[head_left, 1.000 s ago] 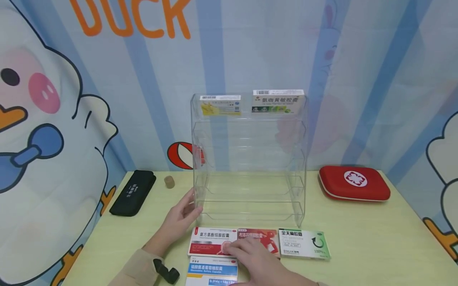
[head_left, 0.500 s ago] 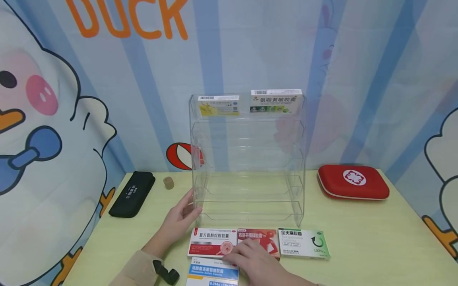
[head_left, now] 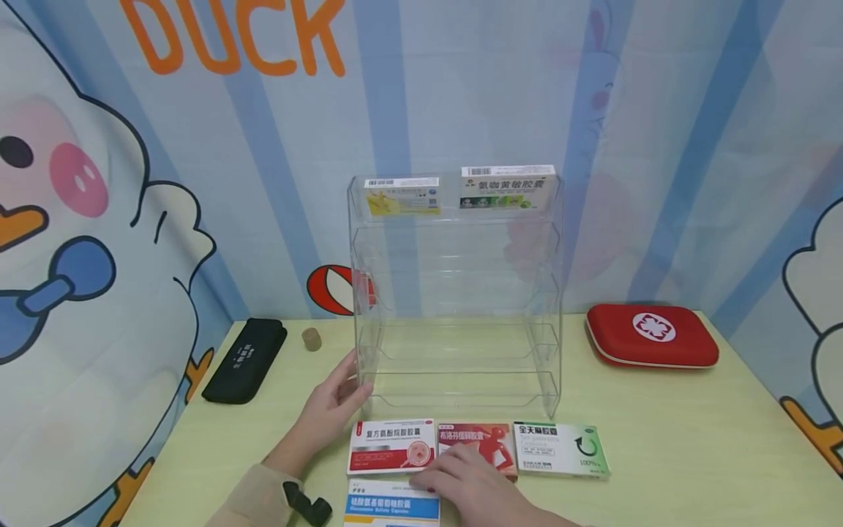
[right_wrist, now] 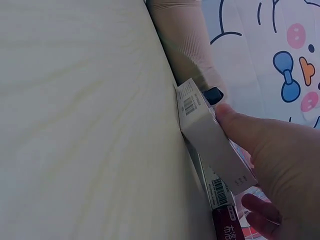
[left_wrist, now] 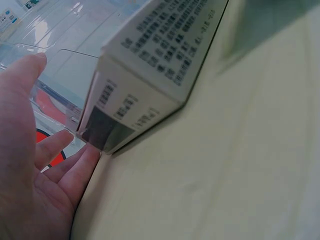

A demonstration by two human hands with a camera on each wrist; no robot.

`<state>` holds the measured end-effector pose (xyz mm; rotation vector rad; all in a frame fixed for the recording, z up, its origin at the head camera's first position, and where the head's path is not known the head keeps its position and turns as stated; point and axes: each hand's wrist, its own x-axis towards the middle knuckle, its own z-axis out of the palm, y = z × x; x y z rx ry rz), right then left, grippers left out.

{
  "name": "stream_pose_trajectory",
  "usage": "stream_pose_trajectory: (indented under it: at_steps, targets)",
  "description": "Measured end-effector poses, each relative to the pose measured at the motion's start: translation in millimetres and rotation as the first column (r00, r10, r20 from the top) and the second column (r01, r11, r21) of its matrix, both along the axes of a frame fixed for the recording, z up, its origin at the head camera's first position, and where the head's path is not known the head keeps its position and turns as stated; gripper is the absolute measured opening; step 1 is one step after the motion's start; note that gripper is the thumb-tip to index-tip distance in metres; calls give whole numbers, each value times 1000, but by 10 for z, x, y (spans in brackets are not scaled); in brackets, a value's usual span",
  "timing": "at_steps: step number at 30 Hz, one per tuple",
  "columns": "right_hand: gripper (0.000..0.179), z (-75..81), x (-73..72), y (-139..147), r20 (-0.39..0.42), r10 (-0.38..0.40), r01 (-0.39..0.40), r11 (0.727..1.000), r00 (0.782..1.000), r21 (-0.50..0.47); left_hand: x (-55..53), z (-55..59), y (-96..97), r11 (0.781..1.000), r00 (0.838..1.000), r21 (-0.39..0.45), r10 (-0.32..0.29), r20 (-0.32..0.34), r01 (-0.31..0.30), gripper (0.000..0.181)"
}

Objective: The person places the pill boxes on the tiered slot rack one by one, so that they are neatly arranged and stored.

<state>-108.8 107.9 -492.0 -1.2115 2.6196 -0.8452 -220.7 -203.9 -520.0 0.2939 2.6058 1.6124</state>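
Sliding slightly toward the person, the blue-and-white box (head_left: 391, 503) now sits just below the red-and-white box (head_left: 391, 448), and the right hand (head_left: 484, 489) has it pinched by its right end, thumb and fingers closed to its width. It looks tilted in the right wrist view; whether it touches the table is hard to tell. Over on the left hand (head_left: 326, 410), thumb and fingers curl around the lower left wall of the clear rack (head_left: 456, 296), open only a little.

Pale yellow table (head_left: 672, 439) below, striped duck curtain (head_left: 421, 95) rising right behind its back edge. Black case (head_left: 245, 360) by the left edge, cork (head_left: 312, 338) near it, red case (head_left: 652, 335) at back right. Tabletop runs between rack and red case, and broadly right of the green-and-white box (head_left: 560, 449). Tighter up front: only a narrow strip separates rack and box row!
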Motion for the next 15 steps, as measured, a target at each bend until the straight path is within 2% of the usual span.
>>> stream_pose_trajectory:
  at_steps: [8, 15]
  targets:
    - [54, 24, 51, -11, -8, -36, 34, 992, 999, -118, -13, -17, -4, 1000, 1000, 2, 7, 5, -7, 78]
    - [38, 27, 54, -28, 6, -23, 24, 969, 1000, -248, -10, -13, -5, 1000, 1000, -1, 3, -3, -3, 77]
